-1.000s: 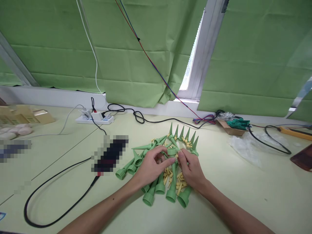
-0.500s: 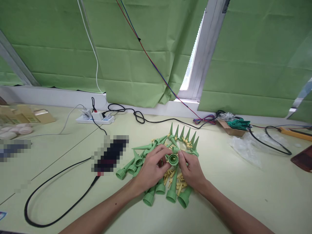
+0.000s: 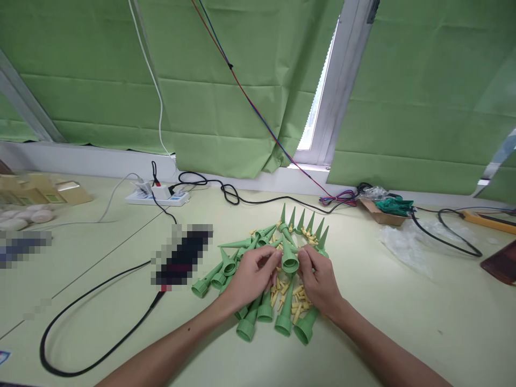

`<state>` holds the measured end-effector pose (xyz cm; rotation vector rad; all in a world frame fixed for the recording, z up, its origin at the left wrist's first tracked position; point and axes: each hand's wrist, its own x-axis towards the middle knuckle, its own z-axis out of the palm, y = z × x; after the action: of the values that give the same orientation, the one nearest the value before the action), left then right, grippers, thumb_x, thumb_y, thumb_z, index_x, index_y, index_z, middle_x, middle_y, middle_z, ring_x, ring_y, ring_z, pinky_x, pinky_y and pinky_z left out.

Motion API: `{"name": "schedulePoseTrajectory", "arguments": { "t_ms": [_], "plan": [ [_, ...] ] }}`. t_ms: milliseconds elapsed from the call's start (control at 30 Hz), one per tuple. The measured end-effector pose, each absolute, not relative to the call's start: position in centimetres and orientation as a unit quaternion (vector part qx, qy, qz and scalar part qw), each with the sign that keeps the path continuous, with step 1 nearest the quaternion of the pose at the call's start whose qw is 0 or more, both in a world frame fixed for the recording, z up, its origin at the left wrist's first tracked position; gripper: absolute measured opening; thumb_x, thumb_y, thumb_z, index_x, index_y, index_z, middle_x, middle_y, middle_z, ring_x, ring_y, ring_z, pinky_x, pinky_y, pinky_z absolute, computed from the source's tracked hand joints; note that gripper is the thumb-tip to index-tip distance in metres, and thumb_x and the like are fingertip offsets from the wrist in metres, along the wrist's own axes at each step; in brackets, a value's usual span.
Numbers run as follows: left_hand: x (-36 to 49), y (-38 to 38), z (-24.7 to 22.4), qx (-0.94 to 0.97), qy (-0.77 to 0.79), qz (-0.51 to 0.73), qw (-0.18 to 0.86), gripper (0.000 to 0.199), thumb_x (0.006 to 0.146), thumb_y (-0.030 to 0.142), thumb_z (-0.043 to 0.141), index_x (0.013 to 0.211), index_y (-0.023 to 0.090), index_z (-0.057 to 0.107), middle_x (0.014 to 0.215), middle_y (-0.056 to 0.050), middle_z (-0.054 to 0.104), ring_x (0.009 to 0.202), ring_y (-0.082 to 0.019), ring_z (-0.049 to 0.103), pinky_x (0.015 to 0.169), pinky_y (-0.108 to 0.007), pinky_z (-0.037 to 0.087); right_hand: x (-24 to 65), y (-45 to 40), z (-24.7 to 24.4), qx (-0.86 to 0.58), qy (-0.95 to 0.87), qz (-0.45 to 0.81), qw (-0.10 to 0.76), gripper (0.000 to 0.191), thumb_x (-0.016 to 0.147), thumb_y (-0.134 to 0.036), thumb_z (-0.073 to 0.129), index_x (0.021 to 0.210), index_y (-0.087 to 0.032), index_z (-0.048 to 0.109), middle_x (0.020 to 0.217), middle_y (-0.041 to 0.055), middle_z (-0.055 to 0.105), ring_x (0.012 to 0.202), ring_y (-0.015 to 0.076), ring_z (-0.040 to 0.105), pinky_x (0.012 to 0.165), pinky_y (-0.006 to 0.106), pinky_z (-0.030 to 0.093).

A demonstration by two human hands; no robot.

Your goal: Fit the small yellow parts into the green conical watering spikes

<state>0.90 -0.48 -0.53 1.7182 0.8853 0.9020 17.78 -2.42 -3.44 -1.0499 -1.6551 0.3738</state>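
We are pinching a hollow green plastic cone (image 3: 288,251) in our right hand (image 3: 321,272) above the small yellow plastic pegs (image 3: 298,310), our curled left hand's (image 3: 255,270) hold unclear; beyond the pegs, 5 upright cones (image 3: 302,220) are looking finished, while loose cones (image 3: 201,286) are lying leftward, apparently awaiting work.

The green cone (image 3: 288,252) has turned, showing its tapered side.
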Motion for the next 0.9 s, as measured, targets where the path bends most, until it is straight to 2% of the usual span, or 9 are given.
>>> {"name": "schedulePoseTrajectory", "arguments": {
  "t_ms": [133,333,500,633,767,900],
  "plan": [
    [0.9,-0.4,-0.3,0.672,0.357,0.367,0.535,0.044,0.094,0.054,0.041,0.068,0.019,0.048,0.051,0.004,0.050,0.040,-0.011,0.047,0.043,-0.023,0.038,17.8,-2.4,-3.2,-0.427,-0.726,0.139,0.521,0.034,0.101,-0.029,0.034,0.068,-0.022,0.036,0.059,-0.0045,0.038,0.052,0.0111,0.037,0.051,0.025,0.031],
    [0.8,-0.7,0.2,0.676,0.372,0.344,0.534,0.046,0.091,0.059,0.045,0.075,0.016,0.056,0.050,0.006,0.043,0.038,-0.010,0.046,0.043,-0.022,0.037,17.7,-2.5,-3.2,-0.420,-0.754,0.114,0.492,0.032,0.101,-0.026,0.033,0.069,-0.022,0.034,0.060,-0.0045,0.037,0.052,0.0113,0.035,0.052,0.025,0.030],
    [0.8,-0.7,0.0,0.690,0.366,0.354,0.514,0.041,0.089,0.056,0.050,0.073,0.018,0.050,0.054,0.005,0.042,0.044,-0.009,0.045,0.043,-0.021,0.036,17.7,-2.4,-3.4,-0.423,-0.758,0.104,0.486,0.032,0.101,-0.024,0.033,0.068,-0.023,0.030,0.059,-0.0049,0.034,0.051,0.0115,0.033,0.051,0.026,0.028],
    [0.8,-1.0,0.2,0.729,0.371,0.381,0.431,0.035,0.090,0.047,0.052,0.071,0.018,0.047,0.063,0.004,0.041,0.054,-0.010,0.044,0.048,-0.021,0.036,17.7,-2.3,-3.4,-0.420,-0.761,0.100,0.484,0.033,0.100,-0.023,0.033,0.068,-0.022,0.029,0.058,-0.0051,0.033,0.050,0.0112,0.032,0.051,0.026,0.028],
    [0.9,-1.3,0.6,0.778,0.340,0.399,0.346,0.025,0.091,0.036,0.053,0.075,0.017,0.053,0.077,-0.001,0.046,0.067,-0.013,0.045,0.056,-0.023,0.039,17.6,-2.2,-3.2,-0.414,-0.764,0.098,0.485,0.034,0.100,-0.022,0.032,0.066,-0.022,0.028,0.057,-0.0049,0.033,0.049,0.0109,0.032,0.051,0.027,0.027],
    [0.8,-1.4,0.5,0.797,0.315,0.400,0.324,0.019,0.092,0.032,0.051,0.082,0.017,0.057,0.087,-0.003,0.050,0.065,-0.012,0.046,0.055,-0.023,0.040,17.7,-2.2,-3.1,-0.415,-0.765,0.094,0.483,0.035,0.100,-0.022,0.032,0.065,-0.022,0.026,0.055,-0.0052,0.030,0.048,0.0107,0.030,0.050,0.027,0.026]
  ]
}}
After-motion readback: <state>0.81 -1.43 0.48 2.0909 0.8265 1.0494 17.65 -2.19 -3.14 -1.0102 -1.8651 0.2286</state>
